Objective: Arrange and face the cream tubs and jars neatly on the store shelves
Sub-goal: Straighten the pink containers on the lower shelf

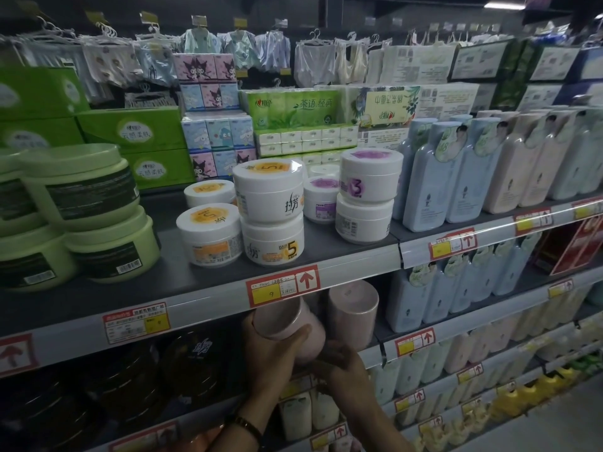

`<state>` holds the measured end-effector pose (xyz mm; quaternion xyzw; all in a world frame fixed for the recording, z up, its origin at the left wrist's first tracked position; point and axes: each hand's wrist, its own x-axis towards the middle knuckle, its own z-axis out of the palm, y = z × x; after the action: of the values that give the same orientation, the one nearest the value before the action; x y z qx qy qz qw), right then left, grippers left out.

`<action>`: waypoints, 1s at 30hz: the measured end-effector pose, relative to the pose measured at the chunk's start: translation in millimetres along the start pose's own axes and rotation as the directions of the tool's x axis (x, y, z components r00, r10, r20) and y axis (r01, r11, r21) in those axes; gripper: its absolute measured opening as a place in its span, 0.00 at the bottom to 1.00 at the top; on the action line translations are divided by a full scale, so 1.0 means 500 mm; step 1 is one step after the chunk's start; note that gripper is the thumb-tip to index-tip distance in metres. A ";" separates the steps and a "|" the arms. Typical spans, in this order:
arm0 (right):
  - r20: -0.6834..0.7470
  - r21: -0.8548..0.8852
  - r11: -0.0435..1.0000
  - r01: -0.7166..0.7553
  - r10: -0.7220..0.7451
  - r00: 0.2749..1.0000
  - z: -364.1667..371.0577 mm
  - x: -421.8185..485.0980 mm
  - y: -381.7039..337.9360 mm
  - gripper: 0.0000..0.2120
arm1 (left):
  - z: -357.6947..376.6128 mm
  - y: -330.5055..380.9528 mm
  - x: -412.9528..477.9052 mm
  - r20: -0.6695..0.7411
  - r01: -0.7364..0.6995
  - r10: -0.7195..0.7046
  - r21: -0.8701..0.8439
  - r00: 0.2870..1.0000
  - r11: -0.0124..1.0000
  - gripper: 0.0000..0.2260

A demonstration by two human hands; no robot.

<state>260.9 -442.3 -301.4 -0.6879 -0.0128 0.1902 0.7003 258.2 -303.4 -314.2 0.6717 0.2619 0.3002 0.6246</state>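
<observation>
A pink jar (287, 324) is tilted just under the front rail of the upper shelf (202, 298). My left hand (274, 357) wraps its side and lid, and my right hand (342, 363) grips its lower end. A second pink jar (354, 309) stands upright on the lower shelf just to the right. On the upper shelf stand white tubs with orange lids (269, 190), two of them stacked, and white tubs with purple lids (370, 176), also stacked. Large green tubs (81, 187) are stacked at the left.
Dark brown tubs (192, 363) fill the lower shelf at the left. Blue and pink bottles (456, 171) line the shelves at the right. Tissue packs (293, 109) and green boxes (137, 128) stand behind the tubs. Red price tags (282, 285) run along the rails.
</observation>
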 end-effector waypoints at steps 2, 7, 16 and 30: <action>0.016 0.007 1.000 0.007 -0.007 1.000 0.001 -0.005 -0.009 0.10 | -0.001 0.002 0.002 0.001 0.029 -0.029 -0.034 1.000 0.999 0.44; 0.024 0.032 0.999 -0.012 0.011 1.000 0.009 0.002 -0.011 0.08 | -0.004 0.004 -0.003 0.000 0.096 -0.097 -0.118 0.995 0.988 0.43; 0.049 0.310 0.938 -0.158 0.150 0.987 0.013 0.025 0.000 0.17 | -0.013 0.001 -0.016 0.013 0.200 -0.206 -0.301 0.979 0.933 0.56; 0.187 0.552 0.798 -0.243 0.166 0.968 0.022 0.017 -0.024 0.21 | -0.035 -0.008 -0.032 0.238 0.318 -0.231 -0.453 0.943 0.833 0.41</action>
<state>268.8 -429.0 -291.4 -0.4304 0.0739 0.3039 0.8467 234.7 -302.9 -318.5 0.4722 0.2167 0.2036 0.8299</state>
